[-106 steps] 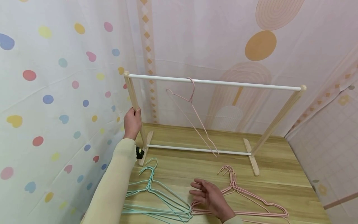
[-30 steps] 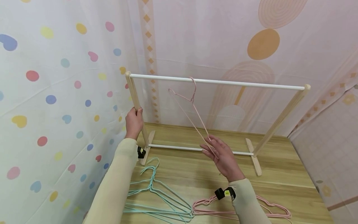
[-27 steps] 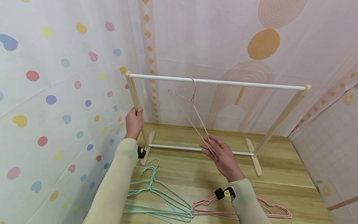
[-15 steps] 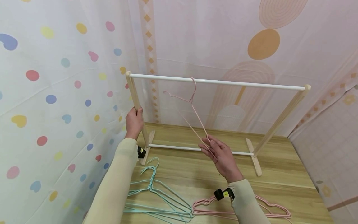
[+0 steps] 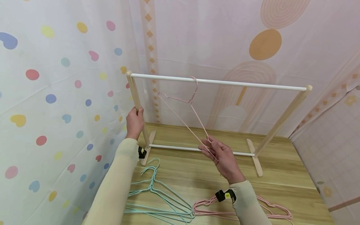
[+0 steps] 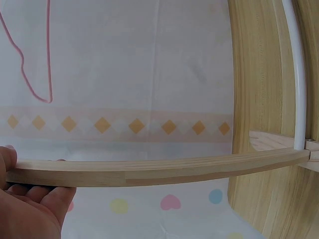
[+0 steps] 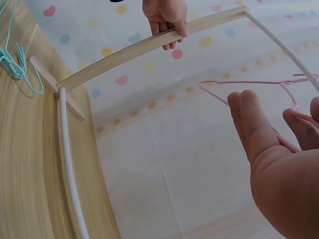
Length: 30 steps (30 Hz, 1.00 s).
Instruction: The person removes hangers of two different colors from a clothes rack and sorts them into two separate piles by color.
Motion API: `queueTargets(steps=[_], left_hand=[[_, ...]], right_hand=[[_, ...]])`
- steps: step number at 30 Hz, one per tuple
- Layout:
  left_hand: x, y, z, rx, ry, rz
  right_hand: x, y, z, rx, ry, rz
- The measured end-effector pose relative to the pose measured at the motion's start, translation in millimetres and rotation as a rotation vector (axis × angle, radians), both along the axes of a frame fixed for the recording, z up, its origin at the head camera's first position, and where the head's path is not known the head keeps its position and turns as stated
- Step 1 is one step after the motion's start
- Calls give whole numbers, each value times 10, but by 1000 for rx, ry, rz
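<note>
A pink wire hanger [image 5: 191, 101] hangs by its hook from the white top rail [image 5: 242, 84] of a small garment rack. My right hand [image 5: 226, 159] holds the hanger's near lower corner between thumb and fingers, and the hanger sits at an angle to the rail. In the right wrist view, part of the pink hanger [image 7: 249, 82] shows beyond the fingers. My left hand [image 5: 135, 123] grips the rack's left wooden post [image 5: 133, 90]. The left wrist view shows thumb and fingers on opposite sides of that post [image 6: 149, 172].
Several mint-green hangers [image 5: 152, 184] lie on the wood-grain table [image 5: 284, 175] at the front left. Several pink hangers [image 5: 277, 215] lie to their right, partly covered by the right forearm. Patterned curtains [image 5: 70, 93] stand behind and on both sides.
My right hand has risen from above the pink hangers on the table and taken hold of the hanging one. Its far end has since swung left. The left hand stays on the post.
</note>
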State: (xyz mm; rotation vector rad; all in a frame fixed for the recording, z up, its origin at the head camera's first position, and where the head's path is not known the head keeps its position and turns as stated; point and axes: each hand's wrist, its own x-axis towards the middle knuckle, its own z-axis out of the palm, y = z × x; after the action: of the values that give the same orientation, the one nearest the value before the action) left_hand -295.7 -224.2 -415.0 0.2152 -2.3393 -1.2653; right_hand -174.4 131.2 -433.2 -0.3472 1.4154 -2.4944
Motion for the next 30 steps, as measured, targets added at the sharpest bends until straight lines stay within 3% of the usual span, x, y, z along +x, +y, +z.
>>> queueTargets(steps=[30], left_hand=[[-22,25,-10,-6,-1,4]], right_hand=[[110,329,77,-161,-9,69]])
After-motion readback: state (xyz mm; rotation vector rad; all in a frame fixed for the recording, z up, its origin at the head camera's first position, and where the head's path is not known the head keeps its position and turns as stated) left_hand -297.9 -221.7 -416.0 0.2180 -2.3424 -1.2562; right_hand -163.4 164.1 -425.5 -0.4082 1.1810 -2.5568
